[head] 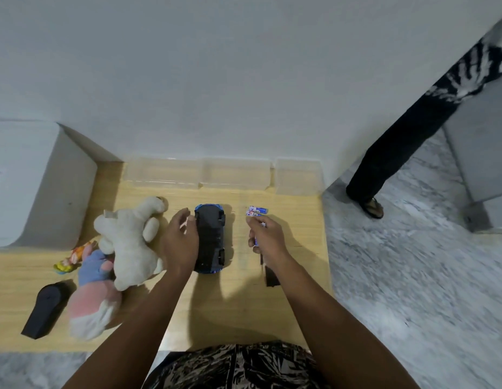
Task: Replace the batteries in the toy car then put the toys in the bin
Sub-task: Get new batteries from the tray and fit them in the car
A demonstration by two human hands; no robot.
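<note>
While the car (210, 238) lies belly-up in the middle of the table (244, 304), my left hand (180, 242) rests against its left side, fingers curled on the edge. My right hand (265, 237) is pinched around a battery (256, 241), just right of the car. Two more batteries (256, 211) lie on the wood just beyond that hand. A black cover (271, 276) sits under my right wrist. Left of the car lie a white plush (130, 237), a pink-and-blue plush (94, 293), a small figure (71, 258) and a black remote (43, 308). A clear bin (199, 174) stands at the far edge.
</note>
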